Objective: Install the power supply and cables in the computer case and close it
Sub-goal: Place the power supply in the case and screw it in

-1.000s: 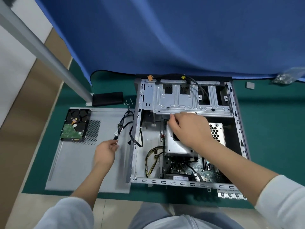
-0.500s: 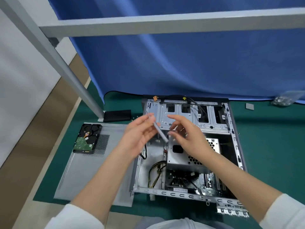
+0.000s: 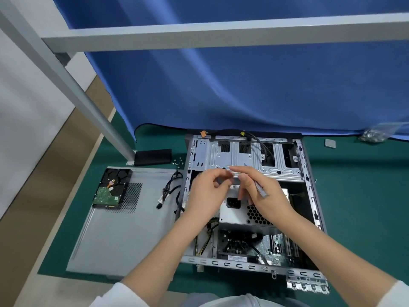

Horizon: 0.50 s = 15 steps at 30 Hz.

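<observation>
1. Head view: the computer case lies open on its side on the green desk, and the power supply sits inside it, just below both hands.
2. The left hand and the right hand meet above the power supply and pinch one slim grey tool between them; I cannot tell what it is.
3. Its long axis runs from upper left, at the left fingertips, down to the right across the right hand.
4. The right hand looks nearer the power supply's vent side; the left is nearer the loose cables hanging over the case's left wall onto the side panel.
5. The panel is off, so closing is not yet done.
</observation>
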Available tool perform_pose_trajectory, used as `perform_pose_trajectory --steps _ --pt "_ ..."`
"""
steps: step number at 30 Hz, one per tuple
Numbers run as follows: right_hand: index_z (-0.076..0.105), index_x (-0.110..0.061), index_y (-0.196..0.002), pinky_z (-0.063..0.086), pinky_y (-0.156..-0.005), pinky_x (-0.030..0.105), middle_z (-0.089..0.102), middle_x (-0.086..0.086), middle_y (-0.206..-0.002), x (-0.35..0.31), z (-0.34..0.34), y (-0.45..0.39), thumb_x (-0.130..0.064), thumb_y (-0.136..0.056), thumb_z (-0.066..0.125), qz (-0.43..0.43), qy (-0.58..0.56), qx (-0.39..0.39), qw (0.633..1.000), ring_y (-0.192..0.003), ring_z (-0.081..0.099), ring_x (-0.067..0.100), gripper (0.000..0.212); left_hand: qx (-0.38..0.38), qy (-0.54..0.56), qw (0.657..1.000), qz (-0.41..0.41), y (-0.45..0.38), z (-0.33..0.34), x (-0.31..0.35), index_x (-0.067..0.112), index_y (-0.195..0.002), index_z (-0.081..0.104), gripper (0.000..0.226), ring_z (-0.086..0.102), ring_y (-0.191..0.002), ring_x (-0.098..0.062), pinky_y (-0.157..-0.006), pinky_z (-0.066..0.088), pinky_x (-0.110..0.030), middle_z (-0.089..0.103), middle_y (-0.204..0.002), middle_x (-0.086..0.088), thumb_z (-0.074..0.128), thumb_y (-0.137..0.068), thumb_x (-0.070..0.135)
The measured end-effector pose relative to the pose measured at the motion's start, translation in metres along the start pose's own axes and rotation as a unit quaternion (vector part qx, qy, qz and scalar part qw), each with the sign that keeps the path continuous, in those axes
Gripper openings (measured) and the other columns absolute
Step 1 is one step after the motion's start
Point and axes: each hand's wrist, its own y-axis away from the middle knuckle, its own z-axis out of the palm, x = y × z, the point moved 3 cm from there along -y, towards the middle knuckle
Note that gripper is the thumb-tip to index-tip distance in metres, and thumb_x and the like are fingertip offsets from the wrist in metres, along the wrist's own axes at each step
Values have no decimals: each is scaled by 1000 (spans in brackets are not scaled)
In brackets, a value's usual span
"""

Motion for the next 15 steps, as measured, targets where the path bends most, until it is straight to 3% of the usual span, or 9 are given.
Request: perform_pose_trajectory --steps 2,7,9,12,15 --pt "57 -48 -102 51 -64 43 65 -5 -66 7 -3 -3 -44 -96 42 33 53 14 998 -63 60 13 17 15 -113 990 77 2 -5 -3 30 -94 69 11 41 -81 5 -75 32 -1 53 -82 22 68 -85 24" --pt "57 -36 -96 50 -57 36 62 -4 -66 12 -2 -28 -39 -95 48 56 123 11 991 -61 59 11 10 -46 -46 998 6 -2 -1 -23 35 -83 67 17 49 -68 -1 -72 43 -14 55 -87 13 69 -84 18" --pt "53 -33 -94 44 -55 30 59 -6 -67 16 5 -54 -36 -94 52 70 153 -34 985 -60 55 8 3 -58 -33 998 5 -6 -1 -23 37 -79 66 21 51 -70 -3 -74 47 -17 58 -87 11 68 -83 16" --pt "50 -21 -96 30 -51 23 51 -7 -70 34 22 -96 -35 -90 60 131 218 -143 956 -59 46 5 19 -63 41 997 -30 -16 -11 -28 36 -77 67 25 58 -75 -9 -75 50 -19 68 -86 9 68 -84 12" --pt "49 -16 -95 32 -55 26 52 -5 -77 51 37 -126 -38 -87 65 171 267 -197 928 -68 48 11 29 -18 63 996 -54 -33 -36 -44 34 -79 68 22 59 -70 -5 -70 52 -17 69 -79 14 68 -84 12"
